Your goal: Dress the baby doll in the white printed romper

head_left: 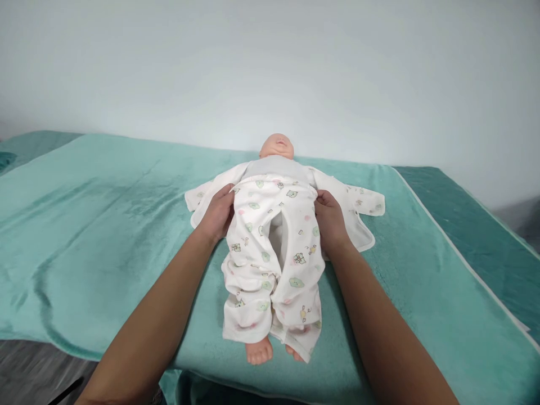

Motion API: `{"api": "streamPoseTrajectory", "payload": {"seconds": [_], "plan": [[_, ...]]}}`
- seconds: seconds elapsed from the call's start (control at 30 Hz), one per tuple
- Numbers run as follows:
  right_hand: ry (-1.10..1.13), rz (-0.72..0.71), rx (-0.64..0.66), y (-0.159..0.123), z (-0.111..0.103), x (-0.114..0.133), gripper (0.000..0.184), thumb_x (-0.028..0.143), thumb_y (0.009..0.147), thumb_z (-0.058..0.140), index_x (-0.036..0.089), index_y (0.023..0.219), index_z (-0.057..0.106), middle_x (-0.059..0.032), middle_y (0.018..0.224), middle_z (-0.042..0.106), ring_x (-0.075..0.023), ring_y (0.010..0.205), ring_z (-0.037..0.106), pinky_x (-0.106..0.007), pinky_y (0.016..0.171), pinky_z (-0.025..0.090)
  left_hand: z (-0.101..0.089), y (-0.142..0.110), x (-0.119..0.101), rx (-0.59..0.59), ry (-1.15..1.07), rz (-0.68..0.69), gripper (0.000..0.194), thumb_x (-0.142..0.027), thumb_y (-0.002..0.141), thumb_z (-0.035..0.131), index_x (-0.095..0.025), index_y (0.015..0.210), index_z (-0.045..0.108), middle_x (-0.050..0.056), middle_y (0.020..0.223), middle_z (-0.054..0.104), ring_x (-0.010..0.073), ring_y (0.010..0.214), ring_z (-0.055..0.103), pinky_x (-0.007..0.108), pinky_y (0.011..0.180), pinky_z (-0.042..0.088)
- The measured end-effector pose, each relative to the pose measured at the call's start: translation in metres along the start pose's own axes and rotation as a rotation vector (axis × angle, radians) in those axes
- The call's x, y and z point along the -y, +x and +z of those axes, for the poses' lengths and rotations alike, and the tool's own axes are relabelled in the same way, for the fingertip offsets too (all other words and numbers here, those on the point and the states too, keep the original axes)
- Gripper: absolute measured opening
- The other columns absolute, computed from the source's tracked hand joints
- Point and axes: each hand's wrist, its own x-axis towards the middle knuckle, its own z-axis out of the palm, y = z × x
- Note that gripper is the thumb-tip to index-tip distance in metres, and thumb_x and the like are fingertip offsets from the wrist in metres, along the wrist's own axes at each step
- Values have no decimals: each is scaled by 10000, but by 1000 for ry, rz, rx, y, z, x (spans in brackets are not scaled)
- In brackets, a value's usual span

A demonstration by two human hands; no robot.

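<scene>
A baby doll lies on its back, head toward the wall and feet toward me. White baby pants with a green and pink animal print cover its legs, and an opening shows at the crotch. My left hand is closed on the waistband at the left hip. At the opposite hip, my right hand grips the waistband too. A white baby jacket lies spread open under the doll, sleeves out to both sides. One bare foot sticks out of the left pant leg; the other is mostly covered.
A teal plush blanket covers the table under the doll. Its pale-edged right side lies over a darker teal cover. Behind stands a plain white wall. Grey flooring shows at the lower left.
</scene>
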Motion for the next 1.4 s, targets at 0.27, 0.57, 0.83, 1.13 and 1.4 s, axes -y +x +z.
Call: {"api": "streamPoseTrajectory", "payload": {"seconds": [0.27, 0.57, 0.83, 1.13, 1.4], "plan": [[14, -26, -50, 4, -2, -6, 138, 333, 751, 680, 239, 830, 617, 12, 836, 686, -175, 795, 608, -322, 741, 510, -5, 8, 11, -238, 176, 142, 274, -186, 682, 654, -241, 921, 533, -54, 748, 592, 113, 616, 506, 231, 574, 390], [-17, -37, -86, 5, -1, -8, 169, 380, 793, 667, 243, 880, 621, 13, 821, 666, -174, 804, 599, -325, 765, 512, -3, 7, 7, -216, 54, 191, 282, -175, 649, 631, -232, 925, 617, -23, 881, 658, 111, 671, 541, 222, 590, 414], [-45, -44, -64, 2, 0, -5, 179, 400, 806, 650, 242, 880, 611, -7, 875, 683, -186, 834, 615, -333, 759, 523, -7, 6, 6, -136, 16, 121, 151, -264, 703, 627, -238, 848, 592, -30, 703, 558, 138, 646, 519, 250, 569, 400], [-12, -14, -77, 4, 0, -5, 202, 416, 794, 680, 242, 874, 617, 9, 817, 668, -177, 781, 598, -329, 743, 519, -7, 3, 1, -55, 246, 75, 214, -367, 758, 690, -214, 676, 565, -9, 666, 528, 161, 677, 502, 272, 597, 379], [48, -39, -151, 8, -4, -10, 171, 370, 790, 683, 248, 859, 584, 34, 758, 607, -161, 724, 560, -311, 704, 496, -9, 5, 5, -202, 59, 39, 147, -221, 699, 676, -225, 807, 576, -54, 614, 505, 104, 535, 430, 223, 514, 357]]}}
